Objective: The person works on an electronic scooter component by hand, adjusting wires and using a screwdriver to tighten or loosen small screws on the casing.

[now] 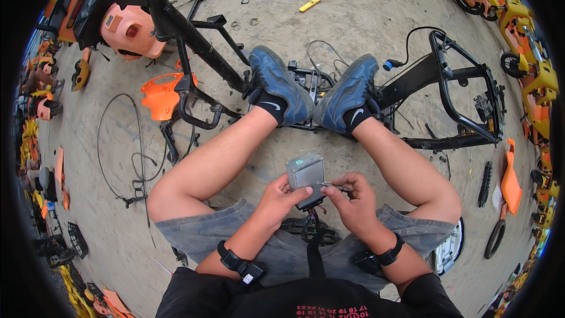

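My left hand [276,201] grips a grey, box-shaped metal unit [307,172] by its left side, thumb on the front face. The unit looks like an electric scooter controller, with a greenish mark on its top and wires [312,214] coming out below. Close against the unit's right side, my right hand [356,201] pinches a thin metal piece [333,186] between thumb and fingers. Its exact kind is too small to make out. Both hands are in front of my lap, between my bare knees.
Beyond my shoes [282,85] lies a black scooter frame [200,47], its loop-shaped part [465,103] to the right. An orange panel [160,97], a looped cable [141,159] and a yellow-handled tool [310,4] lie on the concrete. Yellow and orange scooters [538,82] line both sides.
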`<action>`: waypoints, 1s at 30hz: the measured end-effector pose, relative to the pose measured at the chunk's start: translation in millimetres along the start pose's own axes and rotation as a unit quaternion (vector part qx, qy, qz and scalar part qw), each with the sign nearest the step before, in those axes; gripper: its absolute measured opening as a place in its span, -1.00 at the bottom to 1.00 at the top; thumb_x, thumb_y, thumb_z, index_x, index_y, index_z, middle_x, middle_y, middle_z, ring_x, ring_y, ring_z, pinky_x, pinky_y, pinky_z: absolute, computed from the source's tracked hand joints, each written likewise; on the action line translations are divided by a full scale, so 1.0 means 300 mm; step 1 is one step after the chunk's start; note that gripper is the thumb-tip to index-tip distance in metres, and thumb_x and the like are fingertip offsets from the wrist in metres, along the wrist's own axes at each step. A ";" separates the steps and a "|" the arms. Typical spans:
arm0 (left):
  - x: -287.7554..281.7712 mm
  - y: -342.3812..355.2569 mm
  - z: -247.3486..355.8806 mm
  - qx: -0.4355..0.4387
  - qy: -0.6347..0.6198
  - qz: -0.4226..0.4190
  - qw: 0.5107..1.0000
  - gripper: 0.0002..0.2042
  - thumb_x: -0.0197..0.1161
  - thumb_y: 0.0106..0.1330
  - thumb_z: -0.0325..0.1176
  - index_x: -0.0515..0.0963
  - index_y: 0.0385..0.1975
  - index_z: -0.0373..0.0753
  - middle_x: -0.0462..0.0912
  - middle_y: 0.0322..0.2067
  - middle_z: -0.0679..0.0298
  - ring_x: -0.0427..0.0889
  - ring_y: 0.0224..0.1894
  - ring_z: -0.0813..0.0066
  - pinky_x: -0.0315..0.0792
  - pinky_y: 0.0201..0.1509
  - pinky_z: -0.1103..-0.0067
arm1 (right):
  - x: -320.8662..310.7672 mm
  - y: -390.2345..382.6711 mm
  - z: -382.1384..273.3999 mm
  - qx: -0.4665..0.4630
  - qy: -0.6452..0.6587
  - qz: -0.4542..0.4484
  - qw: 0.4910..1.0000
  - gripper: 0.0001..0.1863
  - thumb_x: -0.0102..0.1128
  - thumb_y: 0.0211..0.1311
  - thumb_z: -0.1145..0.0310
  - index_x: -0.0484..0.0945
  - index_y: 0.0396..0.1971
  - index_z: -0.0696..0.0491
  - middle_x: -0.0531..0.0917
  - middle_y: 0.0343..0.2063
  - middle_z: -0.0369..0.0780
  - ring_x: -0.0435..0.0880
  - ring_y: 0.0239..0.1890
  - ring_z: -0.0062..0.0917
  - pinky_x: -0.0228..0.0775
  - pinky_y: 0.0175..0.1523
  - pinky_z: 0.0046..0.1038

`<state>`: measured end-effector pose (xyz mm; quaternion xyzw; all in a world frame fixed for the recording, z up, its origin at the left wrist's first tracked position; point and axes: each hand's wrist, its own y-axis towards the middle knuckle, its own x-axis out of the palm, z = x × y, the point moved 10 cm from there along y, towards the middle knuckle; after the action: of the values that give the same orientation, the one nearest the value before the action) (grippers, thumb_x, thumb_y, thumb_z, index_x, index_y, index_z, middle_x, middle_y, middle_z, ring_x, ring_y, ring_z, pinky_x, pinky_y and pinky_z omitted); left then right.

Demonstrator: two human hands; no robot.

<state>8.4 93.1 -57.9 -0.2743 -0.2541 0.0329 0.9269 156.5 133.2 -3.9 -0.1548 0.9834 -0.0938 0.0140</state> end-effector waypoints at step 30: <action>-0.029 0.011 -0.017 0.067 0.164 0.051 0.983 -0.64 0.35 0.16 -0.47 0.53 -0.02 -0.34 0.67 -0.28 0.29 0.59 -0.27 0.64 0.48 -0.16 0.64 | 0.079 0.009 -0.146 -0.189 -0.330 -0.053 0.924 -0.79 0.31 0.15 0.31 0.60 -0.30 0.12 0.68 -0.44 -0.11 0.68 -0.42 -0.27 0.50 -0.30 -0.33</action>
<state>3.6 91.8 -67.2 -0.2262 -0.0819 0.0516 0.9693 130.7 136.2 38.7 -0.2288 0.9130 0.1492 0.3030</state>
